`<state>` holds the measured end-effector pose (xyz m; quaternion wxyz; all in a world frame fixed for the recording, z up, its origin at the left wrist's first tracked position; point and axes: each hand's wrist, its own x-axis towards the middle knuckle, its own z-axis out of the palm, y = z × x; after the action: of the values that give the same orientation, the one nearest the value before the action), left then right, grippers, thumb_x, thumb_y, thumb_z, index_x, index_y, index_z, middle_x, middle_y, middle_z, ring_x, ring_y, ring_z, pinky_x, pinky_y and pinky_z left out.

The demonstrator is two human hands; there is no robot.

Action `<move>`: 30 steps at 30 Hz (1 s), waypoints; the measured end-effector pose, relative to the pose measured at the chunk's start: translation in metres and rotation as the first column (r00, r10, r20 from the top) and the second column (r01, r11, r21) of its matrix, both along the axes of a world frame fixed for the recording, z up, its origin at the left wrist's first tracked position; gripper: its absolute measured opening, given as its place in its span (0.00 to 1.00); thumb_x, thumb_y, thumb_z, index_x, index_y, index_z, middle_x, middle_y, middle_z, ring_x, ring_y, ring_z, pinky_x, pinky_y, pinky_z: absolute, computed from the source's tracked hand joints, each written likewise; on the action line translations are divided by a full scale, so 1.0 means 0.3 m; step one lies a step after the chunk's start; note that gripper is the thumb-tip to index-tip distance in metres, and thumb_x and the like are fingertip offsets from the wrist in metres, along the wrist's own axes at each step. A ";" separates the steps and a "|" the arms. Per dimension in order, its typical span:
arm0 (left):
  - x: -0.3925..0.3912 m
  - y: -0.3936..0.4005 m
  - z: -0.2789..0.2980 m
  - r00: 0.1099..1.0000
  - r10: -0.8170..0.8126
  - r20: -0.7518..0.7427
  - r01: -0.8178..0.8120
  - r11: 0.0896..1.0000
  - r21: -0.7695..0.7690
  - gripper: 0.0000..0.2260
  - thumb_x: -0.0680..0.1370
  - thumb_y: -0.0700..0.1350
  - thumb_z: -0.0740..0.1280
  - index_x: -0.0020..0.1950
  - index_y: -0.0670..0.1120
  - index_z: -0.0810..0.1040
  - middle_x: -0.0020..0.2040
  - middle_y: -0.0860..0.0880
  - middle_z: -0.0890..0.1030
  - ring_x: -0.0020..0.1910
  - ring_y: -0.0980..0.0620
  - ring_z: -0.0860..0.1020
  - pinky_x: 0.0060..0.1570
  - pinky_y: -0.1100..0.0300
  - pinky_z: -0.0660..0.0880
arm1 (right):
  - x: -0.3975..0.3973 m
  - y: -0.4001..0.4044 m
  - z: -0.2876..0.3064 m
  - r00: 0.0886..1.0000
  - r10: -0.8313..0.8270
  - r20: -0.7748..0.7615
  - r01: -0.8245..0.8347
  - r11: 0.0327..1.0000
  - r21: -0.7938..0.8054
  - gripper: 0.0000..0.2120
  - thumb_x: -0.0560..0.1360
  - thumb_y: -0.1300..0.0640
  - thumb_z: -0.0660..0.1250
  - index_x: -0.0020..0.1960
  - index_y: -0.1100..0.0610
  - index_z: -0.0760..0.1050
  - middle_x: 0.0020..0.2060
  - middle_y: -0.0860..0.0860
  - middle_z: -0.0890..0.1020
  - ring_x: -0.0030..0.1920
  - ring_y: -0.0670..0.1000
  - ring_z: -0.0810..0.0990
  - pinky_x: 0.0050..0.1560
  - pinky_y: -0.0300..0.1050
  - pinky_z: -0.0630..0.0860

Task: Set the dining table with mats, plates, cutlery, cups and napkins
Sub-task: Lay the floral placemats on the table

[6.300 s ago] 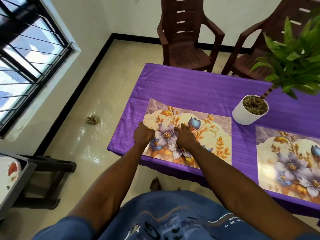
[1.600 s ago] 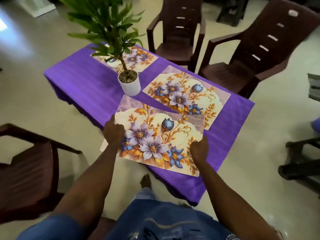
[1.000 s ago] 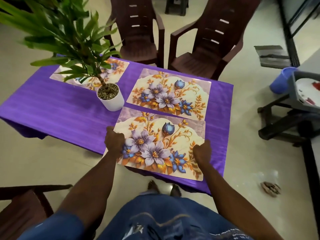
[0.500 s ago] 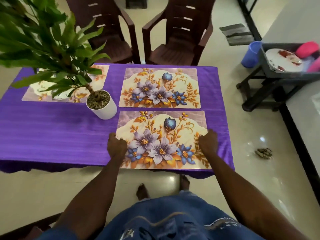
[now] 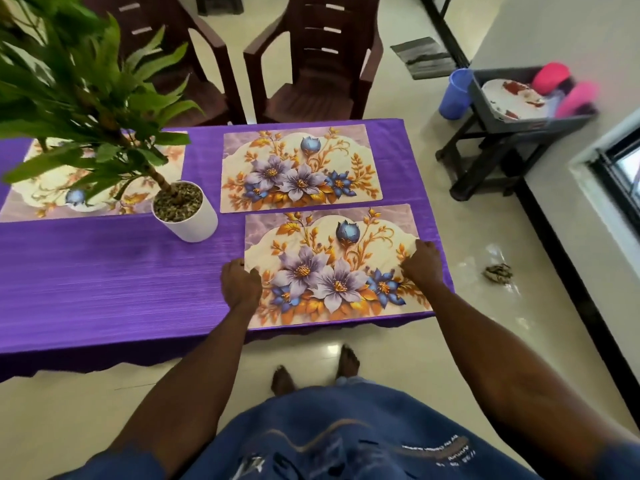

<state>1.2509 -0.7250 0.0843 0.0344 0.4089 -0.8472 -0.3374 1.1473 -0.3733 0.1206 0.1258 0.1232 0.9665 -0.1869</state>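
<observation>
A floral place mat (image 5: 332,268) lies flat on the purple-clothed table (image 5: 104,278) at its near right corner. My left hand (image 5: 240,284) grips the mat's left edge and my right hand (image 5: 424,263) grips its right edge, fingers curled on both. A second floral mat (image 5: 298,168) lies just behind it. A third mat (image 5: 93,178) lies at the far left, partly hidden by leaves. Off to the right, a grey tub (image 5: 485,81) holds a white plate (image 5: 512,98) and pink cups (image 5: 550,77).
A potted plant in a white pot (image 5: 185,213) stands mid-table, left of the near mat. Two brown plastic chairs (image 5: 311,64) face the far side. The tub sits on a dark stool (image 5: 485,161) beside a blue cup (image 5: 453,95). A crumpled scrap (image 5: 498,273) lies on the floor.
I have walked round the table carrying the mat by its edges. It has come down flat at the near right corner, squared up in front of the second mat.
</observation>
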 end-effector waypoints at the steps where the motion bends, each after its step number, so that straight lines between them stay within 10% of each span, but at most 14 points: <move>1: -0.004 0.000 0.004 1.000 0.007 0.001 -0.007 1.000 0.004 0.13 0.77 0.43 0.71 0.59 0.39 0.76 0.59 0.39 0.77 0.57 0.39 0.76 0.52 0.48 0.75 | 0.002 0.007 0.000 1.000 0.013 -0.001 -0.013 1.000 0.002 0.24 0.77 0.60 0.67 0.71 0.61 0.66 0.68 0.60 0.70 0.68 0.59 0.69 0.65 0.51 0.70; 30: -0.024 -0.075 -0.049 0.998 0.061 0.023 -0.063 0.995 0.081 0.11 0.75 0.44 0.72 0.56 0.44 0.75 0.56 0.42 0.79 0.54 0.42 0.78 0.51 0.45 0.79 | 0.042 -0.019 -0.025 0.992 0.101 -0.081 -0.097 0.994 0.052 0.20 0.78 0.59 0.66 0.68 0.62 0.68 0.66 0.59 0.72 0.67 0.60 0.70 0.64 0.50 0.70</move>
<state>1.2436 -0.7476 0.0695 0.0191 0.4394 -0.8200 -0.3663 1.1600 -0.3789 0.1132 0.0914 0.0702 0.9800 -0.1624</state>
